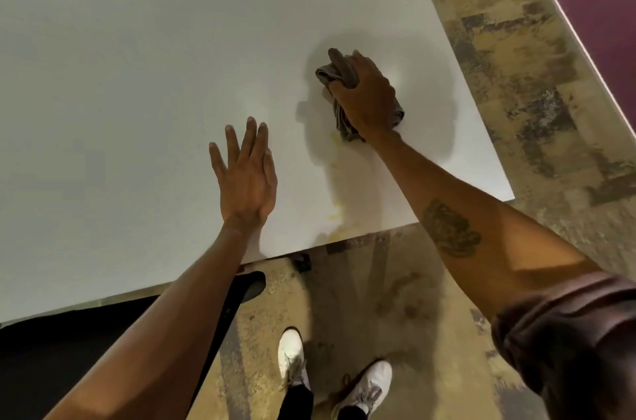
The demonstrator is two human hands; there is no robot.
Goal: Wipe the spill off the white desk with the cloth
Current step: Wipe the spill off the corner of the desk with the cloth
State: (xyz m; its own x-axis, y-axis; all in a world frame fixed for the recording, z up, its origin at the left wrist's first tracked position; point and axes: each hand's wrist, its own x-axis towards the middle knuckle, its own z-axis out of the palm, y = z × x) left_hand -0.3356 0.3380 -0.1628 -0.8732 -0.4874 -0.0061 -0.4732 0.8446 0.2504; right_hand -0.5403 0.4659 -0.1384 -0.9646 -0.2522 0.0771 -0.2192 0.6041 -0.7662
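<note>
The white desk (137, 58) fills the upper left of the head view. My right hand (364, 96) presses a bunched grey-brown cloth (344, 123) flat on the desk near its right side. A thin yellowish spill (339, 213) streaks the surface from just below the cloth down to the near edge. My left hand (246, 175) lies flat on the desk with fingers spread, to the left of the spill and holding nothing.
The desk's near edge and right corner (509, 196) border a mottled tan floor (516, 75). My two white shoes (292, 357) stand below the edge. A black chair part (247, 285) sits under the desk at lower left.
</note>
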